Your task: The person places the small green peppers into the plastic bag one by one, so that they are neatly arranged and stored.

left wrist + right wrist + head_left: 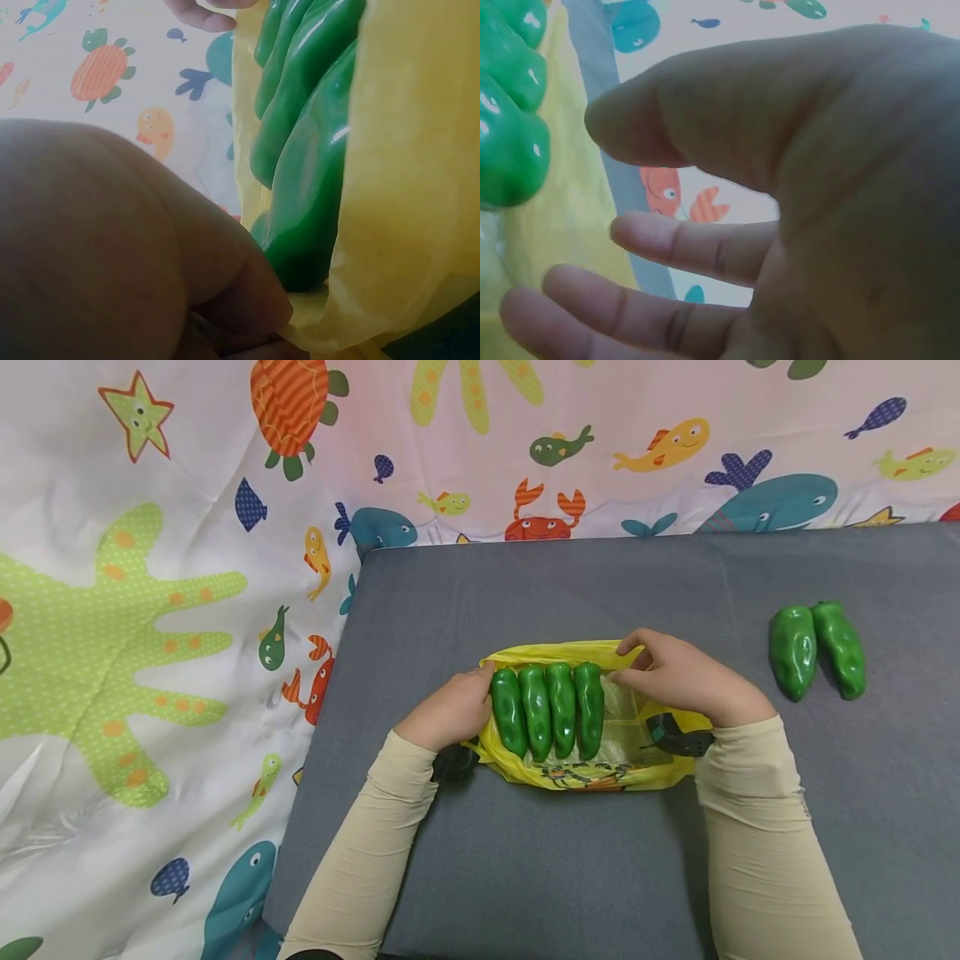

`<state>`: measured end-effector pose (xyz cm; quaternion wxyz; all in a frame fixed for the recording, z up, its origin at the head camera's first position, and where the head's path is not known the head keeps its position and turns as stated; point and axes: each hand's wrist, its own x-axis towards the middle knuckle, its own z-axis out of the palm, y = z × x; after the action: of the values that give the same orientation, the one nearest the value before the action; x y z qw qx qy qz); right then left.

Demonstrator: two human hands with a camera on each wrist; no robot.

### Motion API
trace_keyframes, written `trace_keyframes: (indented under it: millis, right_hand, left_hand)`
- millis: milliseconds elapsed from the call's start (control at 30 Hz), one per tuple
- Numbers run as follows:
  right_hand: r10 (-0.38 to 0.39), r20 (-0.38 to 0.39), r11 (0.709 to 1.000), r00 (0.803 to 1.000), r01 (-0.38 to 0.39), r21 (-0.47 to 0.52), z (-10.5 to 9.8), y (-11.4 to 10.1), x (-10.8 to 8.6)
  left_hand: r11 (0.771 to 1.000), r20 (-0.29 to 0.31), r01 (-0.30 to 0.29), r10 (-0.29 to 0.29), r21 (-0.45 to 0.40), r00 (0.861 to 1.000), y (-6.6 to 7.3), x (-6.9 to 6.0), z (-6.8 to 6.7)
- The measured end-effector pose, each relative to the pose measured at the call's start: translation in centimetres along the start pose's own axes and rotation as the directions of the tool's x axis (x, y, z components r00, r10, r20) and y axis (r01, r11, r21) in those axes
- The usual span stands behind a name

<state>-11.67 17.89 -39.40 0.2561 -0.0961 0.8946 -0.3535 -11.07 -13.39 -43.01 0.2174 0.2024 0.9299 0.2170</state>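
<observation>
A yellow bag (525, 770) lies open on the grey table, with several green peppers (535, 710) side by side in its left part. The left hand (453, 706) pinches the bag's left edge; in the left wrist view the thumb and fingers of the left hand (172, 247) close on the yellow film (412, 172) beside the nearest pepper (307, 187). Over the bag's right part is the right hand (671, 672), thumb and fingers spread. In the right wrist view nothing lies between the parted thumb and fingers of the right hand (817, 187), and peppers (510, 142) show at the left.
Two more green peppers, one (793, 652) beside the other (842, 650), lie on the grey table (570, 877) to the right of the bag. A curtain (225, 568) printed with sea animals hangs at the left and the back. Dark straps are on both wrists.
</observation>
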Motion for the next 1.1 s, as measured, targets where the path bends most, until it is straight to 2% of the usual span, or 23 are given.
trace_keyframes:
  millis: [300, 600, 867, 1100]
  right_hand:
    - [0.024, -0.081, 1.000, 0.996, -0.024, -0.001, -1.6, 1.2, -0.7]
    - [0.069, -0.176, 0.998, 0.982, -0.067, 0.018, -2.8, 2.8, -1.4]
    - [0.146, -0.283, 0.989, 0.948, -0.132, 0.070, -3.4, 4.1, -2.2]
    - [0.242, -0.364, 0.969, 0.899, -0.207, 0.133, -4.1, 5.7, -3.0]
  left_hand:
    - [1.000, -0.007, -0.004, 0.004, 0.008, 1.000, -0.1, 0.1, 0.0]
    - [1.000, 0.004, 0.007, -0.007, 0.024, 1.000, 0.1, 0.0, 0.0]
    - [1.000, 0.002, 0.006, -0.006, 0.022, 1.000, 0.1, 0.0, 0.0]
    - [1.000, 0.004, 0.012, -0.012, 0.021, 1.000, 0.2, 0.0, 0.0]
